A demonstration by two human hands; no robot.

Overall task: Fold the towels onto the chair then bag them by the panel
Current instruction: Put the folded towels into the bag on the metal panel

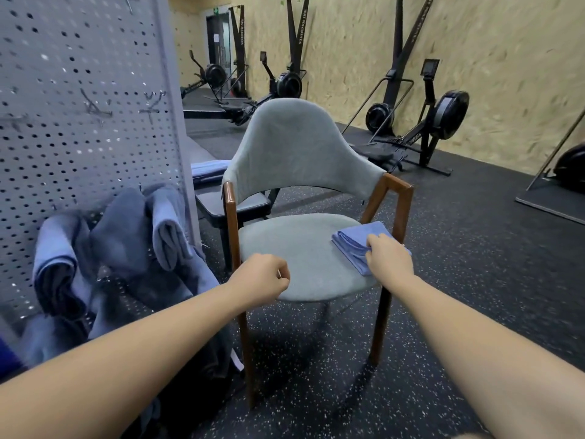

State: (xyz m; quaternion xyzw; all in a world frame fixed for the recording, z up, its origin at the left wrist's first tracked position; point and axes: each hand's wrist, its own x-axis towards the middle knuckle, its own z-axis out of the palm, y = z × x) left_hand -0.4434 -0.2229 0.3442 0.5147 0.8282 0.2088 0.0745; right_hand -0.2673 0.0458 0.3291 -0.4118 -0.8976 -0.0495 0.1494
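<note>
Left hand [262,275] curls empty over the chair [300,245] seat's front; right hand [387,253] pinches the folded towel [359,236] at its right edge.

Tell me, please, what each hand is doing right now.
Left hand: curled shut, nothing visible in it.
Right hand: grips the folded blue cloth towel on the grey upholstered chair.

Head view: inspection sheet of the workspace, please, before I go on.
Surface: chair seat, folded towel on its right side.
Job's things: unfolded towels draped against the panel.
Clutter: folded blue cloth on the bench behind.
Hands: left hand curled, holding nothing; right hand grips the folded towel.
Cables: nothing seen.
Surroundings: rowing machines along the wall.
</note>
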